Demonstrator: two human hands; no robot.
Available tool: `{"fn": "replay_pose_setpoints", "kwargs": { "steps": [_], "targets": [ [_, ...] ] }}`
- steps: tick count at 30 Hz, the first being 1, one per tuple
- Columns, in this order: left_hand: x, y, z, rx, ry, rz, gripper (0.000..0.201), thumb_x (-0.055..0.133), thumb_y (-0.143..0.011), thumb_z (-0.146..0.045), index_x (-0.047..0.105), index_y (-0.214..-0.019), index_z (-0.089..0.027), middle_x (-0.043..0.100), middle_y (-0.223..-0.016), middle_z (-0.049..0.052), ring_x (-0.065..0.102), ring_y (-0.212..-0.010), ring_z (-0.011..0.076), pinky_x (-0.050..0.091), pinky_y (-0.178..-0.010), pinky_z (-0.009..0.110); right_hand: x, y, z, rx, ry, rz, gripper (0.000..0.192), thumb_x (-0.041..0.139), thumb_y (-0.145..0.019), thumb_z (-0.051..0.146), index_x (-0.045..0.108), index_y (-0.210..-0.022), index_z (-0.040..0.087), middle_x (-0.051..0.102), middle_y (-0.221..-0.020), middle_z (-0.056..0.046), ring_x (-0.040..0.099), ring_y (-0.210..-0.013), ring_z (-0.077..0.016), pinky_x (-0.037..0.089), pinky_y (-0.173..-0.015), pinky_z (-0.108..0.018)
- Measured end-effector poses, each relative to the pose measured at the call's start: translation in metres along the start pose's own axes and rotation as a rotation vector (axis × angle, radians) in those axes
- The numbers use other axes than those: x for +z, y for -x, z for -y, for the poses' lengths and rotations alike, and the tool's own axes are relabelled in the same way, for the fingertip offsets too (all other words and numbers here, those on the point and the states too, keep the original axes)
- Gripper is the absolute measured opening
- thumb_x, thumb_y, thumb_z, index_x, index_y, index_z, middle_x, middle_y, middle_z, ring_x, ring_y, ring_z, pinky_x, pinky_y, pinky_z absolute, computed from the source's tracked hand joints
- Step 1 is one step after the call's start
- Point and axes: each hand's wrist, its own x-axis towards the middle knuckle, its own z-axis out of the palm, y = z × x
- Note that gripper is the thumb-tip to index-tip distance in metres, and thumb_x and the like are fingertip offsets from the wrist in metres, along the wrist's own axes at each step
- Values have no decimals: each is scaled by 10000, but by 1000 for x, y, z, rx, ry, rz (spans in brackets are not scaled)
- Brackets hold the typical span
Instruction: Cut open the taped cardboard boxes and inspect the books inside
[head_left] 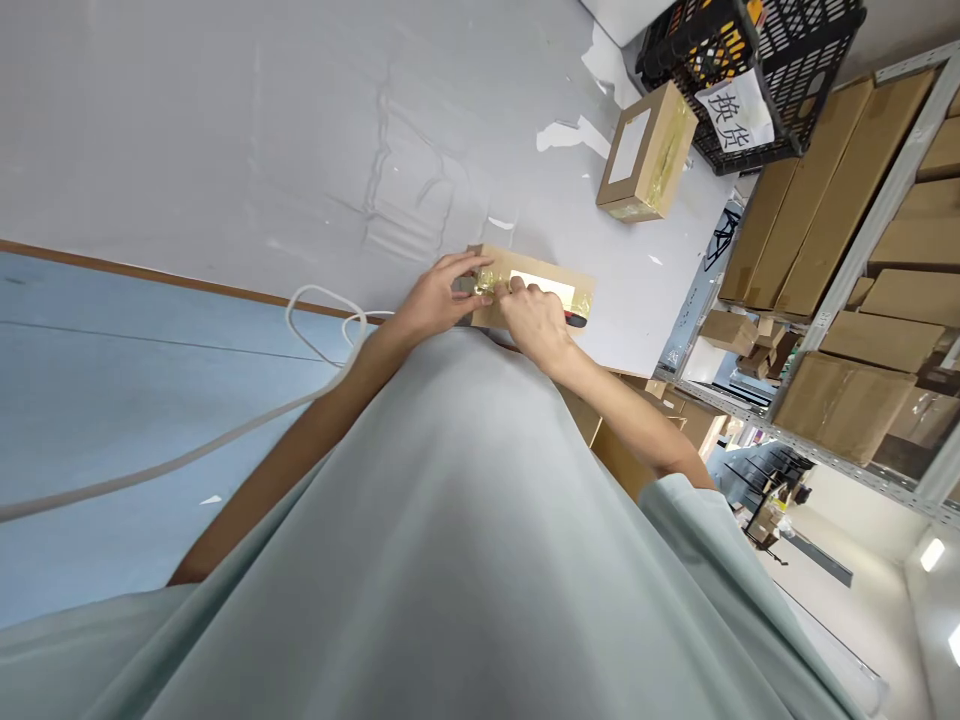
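A small cardboard box (551,264) lies at the table edge right in front of my body. Yellowish clear tape (583,301) and a white label (541,284) are on its upper face. My left hand (442,292) grips the box's left end, with fingers over the top and the thumb nearer to me. Closed in a fist above the box, my right hand (534,318) holds what looks like a box cutter (575,319). Only its red and black end sticks out beside the palm; its front is hidden by the fingers.
A taped cardboard box (651,155) stands farther back on the grey table (225,130). Behind it is a black plastic crate (806,75) with a paper sign. Torn paper scraps (566,135) lie nearby. A white cable (225,440) hangs at left; shelves (862,310) hold boxes at right.
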Motion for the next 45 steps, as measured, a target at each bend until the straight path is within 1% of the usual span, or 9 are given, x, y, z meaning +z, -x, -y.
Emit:
{"fn": "replay_pose_setpoints", "kwargs": {
  "steps": [4,8,13,19,25,33,37,40,45],
  "targets": [
    [-2,2,-4,-2,-10,-15,858,841,-907,-794,728,-1593,-292,616,-1687,154,666,-1457,389,689,-1148,551,11,-4,-13,-28,10,-40,413,402,-1192,92,736,-1435,115,793,-1394,-259,788,-1278,-339,648,-990,-399],
    [-3,6,-9,-48,-13,-35,919,847,-871,-829,726,-1601,-283,610,-1715,154,667,-1472,400,672,-1177,567,32,-2,-59,31,43,-15,416,438,-1137,19,800,-1323,105,820,-1333,-269,803,-1245,-346,649,-973,-409],
    [4,7,-13,-72,-21,-51,923,835,-860,-881,732,-1578,-310,647,-1697,138,695,-1442,398,675,-1173,601,56,19,-120,102,10,15,470,416,-1125,-26,785,-1373,127,819,-1369,-251,802,-1264,-325,621,-971,-391],
    [14,7,-21,-149,-31,-108,1193,806,-713,-1066,710,-1588,-261,678,-1685,139,672,-1499,455,598,-1264,705,77,35,-166,99,1,28,510,434,-1130,-33,753,-1472,169,841,-1334,-219,819,-1240,-311,618,-948,-376],
    [21,6,-36,-239,-83,-199,1107,885,-694,-984,729,-1543,-290,694,-1690,60,710,-1492,371,512,-1378,637,101,31,-200,16,5,-13,489,424,-1159,26,736,-1506,175,845,-1338,-212,808,-1235,-301,591,-895,-351],
    [23,4,-35,-336,-22,-272,1141,969,-511,-965,764,-1438,-332,738,-1638,-33,713,-1484,350,505,-1389,666,152,27,-252,-216,-516,-170,381,495,-1251,360,792,-1485,319,853,-1453,-53,786,-1327,-271,559,-924,-310],
    [6,10,-26,-285,-8,-381,1177,934,-472,-1034,756,-1391,-319,781,-1574,-44,696,-1475,344,496,-1375,708,184,36,-250,-238,-945,-397,427,560,-1205,541,854,-1383,289,873,-1377,-78,821,-1213,-274,611,-1039,-368],
    [-13,13,-14,-234,-36,-460,1280,874,-460,-1102,725,-1399,-245,779,-1571,27,686,-1447,339,514,-1349,695,210,12,-227,-47,-1322,-559,619,569,-1116,765,835,-1295,235,874,-1292,-118,798,-921,-224,658,-928,-380],
    [-38,15,6,-225,-123,-524,1122,917,-653,-969,694,-1465,-229,821,-1378,35,724,-1235,248,574,-1271,626,227,-39,-159,105,-1593,-494,681,542,-1021,905,667,-953,240,823,-917,-71,729,-716,-181,610,-709,-306]
  ]
}}
